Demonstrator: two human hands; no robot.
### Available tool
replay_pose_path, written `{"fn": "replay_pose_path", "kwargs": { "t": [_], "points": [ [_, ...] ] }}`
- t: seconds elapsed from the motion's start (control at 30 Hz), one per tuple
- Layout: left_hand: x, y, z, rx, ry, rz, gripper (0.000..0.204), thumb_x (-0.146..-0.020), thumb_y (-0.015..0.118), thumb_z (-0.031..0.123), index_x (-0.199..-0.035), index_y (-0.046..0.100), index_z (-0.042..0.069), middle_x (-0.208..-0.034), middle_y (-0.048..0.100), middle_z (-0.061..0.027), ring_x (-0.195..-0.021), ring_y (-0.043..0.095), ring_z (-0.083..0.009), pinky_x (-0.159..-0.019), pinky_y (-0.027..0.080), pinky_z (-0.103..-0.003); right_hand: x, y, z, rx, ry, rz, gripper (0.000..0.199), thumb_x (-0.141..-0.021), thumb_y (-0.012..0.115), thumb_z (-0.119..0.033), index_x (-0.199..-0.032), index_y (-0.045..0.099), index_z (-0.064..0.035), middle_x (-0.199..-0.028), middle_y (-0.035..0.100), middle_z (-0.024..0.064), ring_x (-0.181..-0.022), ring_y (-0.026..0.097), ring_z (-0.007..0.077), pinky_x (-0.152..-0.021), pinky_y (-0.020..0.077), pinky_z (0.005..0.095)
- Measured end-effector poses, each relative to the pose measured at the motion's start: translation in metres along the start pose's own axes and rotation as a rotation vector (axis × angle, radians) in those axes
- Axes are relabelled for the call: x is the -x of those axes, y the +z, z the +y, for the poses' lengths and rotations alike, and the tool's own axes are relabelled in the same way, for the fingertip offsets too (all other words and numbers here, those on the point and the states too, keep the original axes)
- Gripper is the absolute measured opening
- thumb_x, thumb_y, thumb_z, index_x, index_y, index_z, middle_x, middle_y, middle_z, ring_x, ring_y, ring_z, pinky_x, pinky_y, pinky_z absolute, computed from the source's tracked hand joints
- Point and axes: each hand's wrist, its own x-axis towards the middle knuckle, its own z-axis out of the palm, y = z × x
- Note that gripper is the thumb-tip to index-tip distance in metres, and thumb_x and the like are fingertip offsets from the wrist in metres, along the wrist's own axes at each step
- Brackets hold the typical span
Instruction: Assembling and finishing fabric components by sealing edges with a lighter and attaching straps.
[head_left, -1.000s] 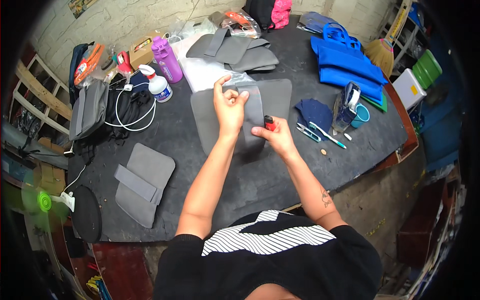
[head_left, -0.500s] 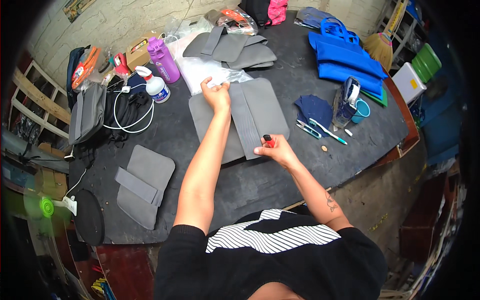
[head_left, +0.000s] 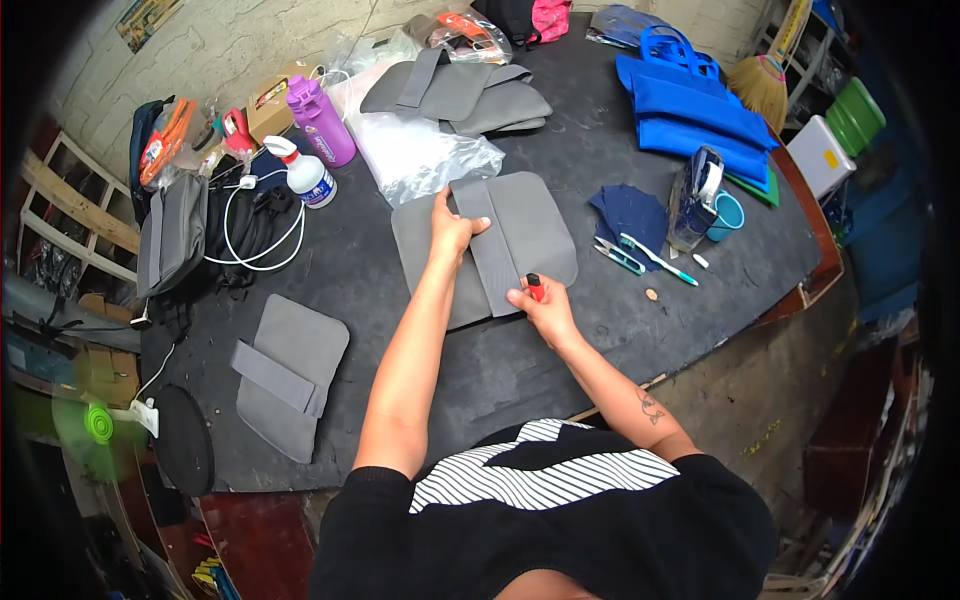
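A grey fabric panel [head_left: 535, 225] with rounded corners lies in front of me, a wide grey band [head_left: 487, 250] running across it. My left hand [head_left: 455, 235] rests on the panel; its thumb reaches over the band, and its index finger stretches toward the panel's far edge. At the near end of the band, my right hand [head_left: 547, 310] is closed around a small red lighter [head_left: 535, 288] with a black top. That hand's thumb touches the band's near end.
A similar grey panel [head_left: 290, 375] lies at left; more grey panels [head_left: 455, 92] are stacked behind. A spray bottle [head_left: 308, 178] and purple bottle [head_left: 322, 125] stand back left. Right are thread snips [head_left: 622, 258], a toothbrush [head_left: 660, 260], a teal cup [head_left: 727, 215] and blue bags [head_left: 690, 110].
My left hand has come down and nearer, from a raised pinch beyond the panel's far edge to the band. The panel has shifted slightly nearer. My right hand still holds the lighter.
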Motion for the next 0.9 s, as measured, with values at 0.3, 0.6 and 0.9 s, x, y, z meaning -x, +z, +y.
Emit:
{"fn": "replay_pose_path", "kwargs": {
  "t": [0.3,0.6,0.9],
  "points": [
    [0.005,-0.005,-0.005,0.004,-0.040,-0.028,0.070,-0.075,0.075,0.009,-0.132,0.036,-0.006,-0.099,0.063,-0.0186,-0.084,0.065,-0.0233,-0.073,0.053,-0.034,0.004,0.001,0.024,0.108,-0.010,0.091,0.027,-0.079,0.074,-0.014,-0.093,0.057,0.0023,-0.066,0.050,-0.0058,-0.062,0.043,0.0049,-0.060,0.0397,0.0220],
    [0.061,-0.064,0.028,0.230,0.110,0.062,0.035,-0.091,0.059,0.015,-0.120,0.050,-0.002,-0.102,0.062,-0.0151,-0.091,0.062,-0.0199,-0.076,0.052,-0.031,0.039,-0.028,-0.028,0.580,-0.401,0.264,0.042,-0.086,0.063,-0.019,-0.121,0.051,-0.0005,-0.111,0.044,0.0120,-0.101,0.048,0.0225,-0.090,0.0396,0.0324],
    [0.229,-0.139,0.193,0.796,1.393,-1.234,0.018,-0.087,0.054,0.018,-0.071,0.061,0.013,-0.087,0.061,-0.0068,-0.080,0.057,-0.0135,-0.066,0.047,-0.029,0.015,-0.103,-0.028,1.464,-0.375,0.525,0.035,-0.082,0.067,-0.021,-0.112,0.056,-0.0058,-0.107,0.052,0.0144,-0.099,0.052,0.0336,-0.086,0.0400,0.0423]
  ]
}}
